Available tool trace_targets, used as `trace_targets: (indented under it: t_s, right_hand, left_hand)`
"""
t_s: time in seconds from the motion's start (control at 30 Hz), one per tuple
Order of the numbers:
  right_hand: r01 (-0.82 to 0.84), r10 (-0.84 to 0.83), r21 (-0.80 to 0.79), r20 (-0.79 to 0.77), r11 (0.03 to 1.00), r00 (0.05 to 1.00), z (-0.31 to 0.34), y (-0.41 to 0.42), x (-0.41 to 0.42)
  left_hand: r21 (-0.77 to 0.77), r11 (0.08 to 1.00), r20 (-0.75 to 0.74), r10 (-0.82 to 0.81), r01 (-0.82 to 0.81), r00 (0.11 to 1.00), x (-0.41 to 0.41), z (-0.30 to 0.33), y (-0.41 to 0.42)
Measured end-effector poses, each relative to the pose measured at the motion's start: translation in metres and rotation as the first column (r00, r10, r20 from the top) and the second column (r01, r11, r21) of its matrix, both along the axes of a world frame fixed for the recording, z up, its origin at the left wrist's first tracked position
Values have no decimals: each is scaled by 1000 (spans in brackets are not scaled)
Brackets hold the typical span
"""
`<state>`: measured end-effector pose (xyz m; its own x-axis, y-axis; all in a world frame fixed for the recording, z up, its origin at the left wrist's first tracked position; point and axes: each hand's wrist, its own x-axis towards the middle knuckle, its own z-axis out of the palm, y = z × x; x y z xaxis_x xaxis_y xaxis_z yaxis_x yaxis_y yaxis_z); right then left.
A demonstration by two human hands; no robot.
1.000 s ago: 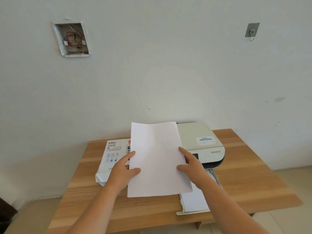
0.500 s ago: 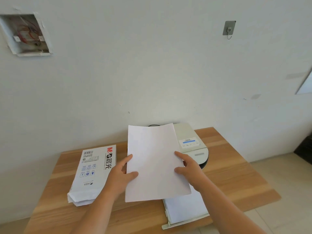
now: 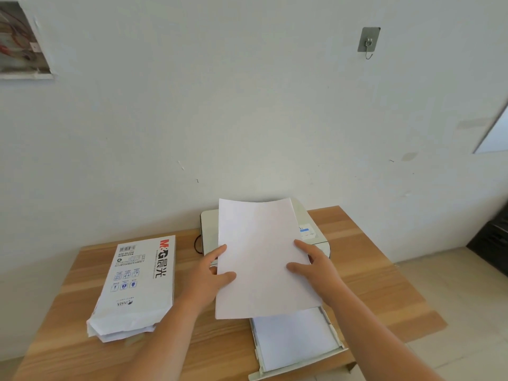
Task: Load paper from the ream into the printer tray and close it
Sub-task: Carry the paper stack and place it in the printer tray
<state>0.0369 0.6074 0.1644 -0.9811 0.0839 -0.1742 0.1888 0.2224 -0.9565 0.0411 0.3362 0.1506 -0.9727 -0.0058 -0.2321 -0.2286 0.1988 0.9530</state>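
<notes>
I hold a stack of white paper (image 3: pixel 261 257) in the air with both hands, over the white printer (image 3: pixel 316 237) and the back of its tray. My left hand (image 3: pixel 209 276) grips the stack's left edge, thumb on top. My right hand (image 3: pixel 313 268) grips its right edge. The printer tray (image 3: pixel 334 329) is pulled out toward me over the table's front edge, with white sheets lying in it. The opened paper ream (image 3: pixel 137 287), a white wrapper with red and black print, lies flat on the table left of my left arm.
The wooden table (image 3: pixel 384 284) stands against a white wall. A black cable (image 3: pixel 197 244) loops at the printer's left side. A metal hook (image 3: pixel 368 44) is stuck high on the wall, and an open wiring box (image 3: pixel 19 42) is at the upper left. A dark object (image 3: pixel 492 240) stands at the right.
The paper stack has moved right, from over the ream's edge to over the printer and tray. The view has turned right, so the ream now shows in full.
</notes>
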Motion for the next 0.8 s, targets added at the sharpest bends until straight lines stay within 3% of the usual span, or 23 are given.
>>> trace_targets:
  t_s: [0.2,0.4,0.8]
  right_hand:
    - [-68,70,36,-42,997,997,-1,30,-10]
    - [-166,167,56,-16,985,986,6,72,-29]
    - [-208,204,19,132,978,970,-22,104,-31]
  left_hand:
    - [-79,995,-6,60,-60,998,0,0,30]
    - [-40,986,-60,157,-160,986,6,8,78]
    - [-66,971,16,229,-228,973,36,-18,119]
